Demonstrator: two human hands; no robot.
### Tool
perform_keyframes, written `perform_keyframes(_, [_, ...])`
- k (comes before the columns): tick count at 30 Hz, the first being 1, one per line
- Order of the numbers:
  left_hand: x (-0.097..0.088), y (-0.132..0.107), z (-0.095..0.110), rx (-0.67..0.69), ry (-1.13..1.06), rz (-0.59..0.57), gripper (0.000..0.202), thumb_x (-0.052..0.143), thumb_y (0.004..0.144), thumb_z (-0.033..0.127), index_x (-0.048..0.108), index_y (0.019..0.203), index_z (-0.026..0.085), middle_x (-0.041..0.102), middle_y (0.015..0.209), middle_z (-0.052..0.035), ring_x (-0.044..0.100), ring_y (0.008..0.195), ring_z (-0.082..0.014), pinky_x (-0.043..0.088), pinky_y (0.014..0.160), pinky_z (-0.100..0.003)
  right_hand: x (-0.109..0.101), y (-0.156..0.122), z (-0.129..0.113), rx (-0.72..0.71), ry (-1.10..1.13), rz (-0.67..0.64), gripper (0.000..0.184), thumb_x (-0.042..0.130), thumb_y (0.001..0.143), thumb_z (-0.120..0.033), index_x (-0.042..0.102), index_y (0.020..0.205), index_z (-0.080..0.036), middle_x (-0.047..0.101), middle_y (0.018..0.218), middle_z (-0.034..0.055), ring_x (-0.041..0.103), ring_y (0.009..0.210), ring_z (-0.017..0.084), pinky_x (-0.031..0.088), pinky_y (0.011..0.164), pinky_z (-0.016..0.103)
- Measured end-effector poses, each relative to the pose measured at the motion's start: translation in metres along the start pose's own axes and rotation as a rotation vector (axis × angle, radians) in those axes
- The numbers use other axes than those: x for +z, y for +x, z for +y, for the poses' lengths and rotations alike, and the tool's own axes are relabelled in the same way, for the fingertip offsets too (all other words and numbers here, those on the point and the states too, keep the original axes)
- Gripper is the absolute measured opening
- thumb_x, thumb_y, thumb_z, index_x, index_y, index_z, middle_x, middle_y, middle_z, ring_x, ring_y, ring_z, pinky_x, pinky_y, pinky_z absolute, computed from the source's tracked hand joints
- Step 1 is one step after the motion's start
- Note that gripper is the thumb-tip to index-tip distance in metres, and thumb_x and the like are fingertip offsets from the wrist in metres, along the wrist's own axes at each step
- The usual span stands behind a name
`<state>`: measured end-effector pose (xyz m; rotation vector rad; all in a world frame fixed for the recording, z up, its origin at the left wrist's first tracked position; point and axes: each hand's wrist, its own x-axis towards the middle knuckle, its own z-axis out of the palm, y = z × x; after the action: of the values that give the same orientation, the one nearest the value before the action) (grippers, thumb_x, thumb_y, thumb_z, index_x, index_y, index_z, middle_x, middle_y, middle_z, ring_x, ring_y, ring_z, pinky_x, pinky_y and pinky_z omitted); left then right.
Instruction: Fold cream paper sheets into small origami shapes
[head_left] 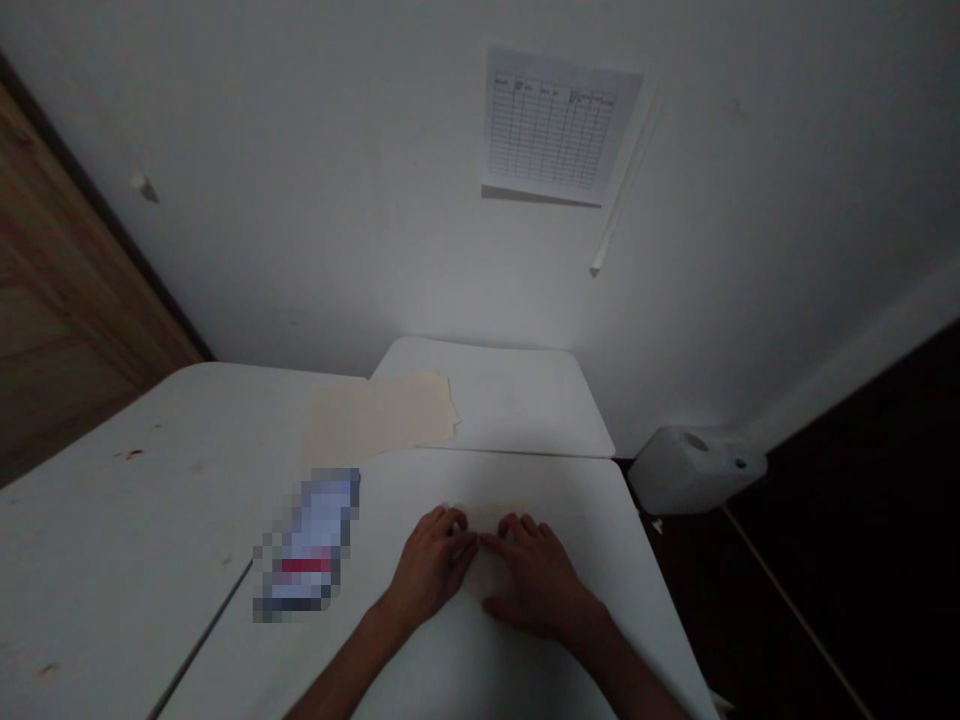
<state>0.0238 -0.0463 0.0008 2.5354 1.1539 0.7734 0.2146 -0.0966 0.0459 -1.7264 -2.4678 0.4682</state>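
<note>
A small piece of pale, cream-coloured paper lies on the white table in front of me, partly covered by both hands. My left hand grips its left side with curled fingers, the thumb and index tips close together. From the other side my right hand bears on the paper, its fingers bent along the far edge and its thumb lower down. The tips of the two hands nearly meet at the middle. Dim light leaves the paper's folds and exact outline unclear.
Larger cream sheets lie at the back, across a table joint. A pixelated phone-like object rests left of my hands. The white table meets a wall bearing a printed chart. A white plastic jug stands beyond the right edge.
</note>
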Motion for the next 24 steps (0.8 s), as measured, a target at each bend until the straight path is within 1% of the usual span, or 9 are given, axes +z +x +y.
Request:
perform_keyframes(2, [0.000,-0.002,0.000,0.011,0.016,-0.007,0.021,0.049,0.093,0.024,0.070,0.092,0.025,0.060,0.098,-0.0067,0.054,0.092,-0.0232,0.046,0.083,-0.041,-0.003,0.000,-0.001,-0.004,-0.010,-0.004,0.071,0.073,0.066,-0.047,0.049,0.132,-0.031,0.050,0.128,0.0069,0.045,0.115,0.030,0.032,0.099,0.045])
perform_keyframes(6, [-0.004,-0.017,0.001,0.066,0.079,0.043,0.023,0.049,0.090,0.018,0.067,0.103,0.024,0.055,0.120,-0.0098,0.046,0.112,-0.0292,0.040,0.094,-0.048,-0.003,-0.001,-0.001,-0.010,-0.013,0.001,0.072,0.073,0.067,-0.049,0.049,0.132,-0.031,0.050,0.130,0.0073,0.044,0.116,0.031,0.031,0.100,0.046])
perform_keyframes(8, [-0.008,-0.029,0.006,0.111,0.093,0.021,0.028,0.048,0.088,0.014,0.065,0.109,0.024,0.056,0.116,-0.0107,0.048,0.107,-0.0290,0.041,0.090,-0.048,-0.002,-0.001,0.000,-0.013,-0.009,-0.001,0.072,0.073,0.067,-0.050,0.048,0.133,-0.031,0.049,0.130,0.0069,0.044,0.117,0.031,0.031,0.100,0.045])
perform_keyframes(10, [-0.011,-0.040,0.012,0.148,0.076,-0.079,0.028,0.048,0.088,0.013,0.064,0.107,0.025,0.058,0.100,-0.0089,0.051,0.092,-0.0257,0.044,0.081,-0.044,0.000,0.000,0.001,-0.008,-0.008,-0.001,0.073,0.073,0.067,-0.051,0.048,0.133,-0.032,0.049,0.131,0.0066,0.044,0.117,0.031,0.031,0.099,0.045])
perform_keyframes(11, [-0.012,-0.045,0.016,0.160,0.069,-0.124,0.029,0.047,0.087,0.012,0.064,0.107,0.025,0.058,0.096,-0.0082,0.051,0.090,-0.0252,0.045,0.079,-0.043,0.001,0.000,0.002,-0.009,-0.008,0.000,0.072,0.072,0.068,-0.052,0.048,0.133,-0.032,0.049,0.130,0.0066,0.044,0.116,0.030,0.032,0.099,0.045])
perform_keyframes(13, [-0.013,-0.051,0.021,0.183,0.060,-0.168,0.031,0.049,0.086,0.011,0.064,0.107,0.026,0.057,0.093,-0.0077,0.051,0.091,-0.0257,0.045,0.082,-0.044,0.002,0.000,0.002,-0.013,-0.006,0.010,0.069,0.070,0.070,-0.054,0.049,0.132,-0.032,0.050,0.129,0.0070,0.044,0.115,0.030,0.033,0.098,0.044])
perform_keyframes(15, [-0.012,-0.054,0.024,0.194,0.054,-0.178,0.035,0.051,0.084,0.010,0.063,0.111,0.028,0.057,0.093,-0.0074,0.052,0.094,-0.0263,0.045,0.087,-0.046,0.002,0.000,0.003,-0.021,0.001,0.025,0.067,0.067,0.072,-0.058,0.050,0.131,-0.031,0.051,0.126,0.0072,0.045,0.113,0.030,0.033,0.097,0.044])
perform_keyframes(20, [-0.006,-0.058,0.019,0.203,0.075,-0.126,0.040,0.052,0.082,0.009,0.064,0.114,0.030,0.059,0.095,-0.0076,0.054,0.098,-0.0271,0.046,0.092,-0.049,0.003,-0.001,0.004,-0.032,-0.006,0.039,0.067,0.068,0.072,-0.056,0.050,0.131,-0.031,0.050,0.127,0.0068,0.044,0.114,0.029,0.032,0.099,0.044])
perform_keyframes(24, [0.000,-0.061,0.019,0.245,0.134,-0.013,0.040,0.052,0.081,0.011,0.064,0.115,0.028,0.061,0.103,-0.0092,0.054,0.106,-0.0288,0.047,0.093,-0.050,0.004,-0.001,0.005,-0.026,-0.005,0.028,0.068,0.067,0.072,-0.058,0.049,0.132,-0.031,0.049,0.128,0.0079,0.044,0.115,0.031,0.031,0.099,0.046])
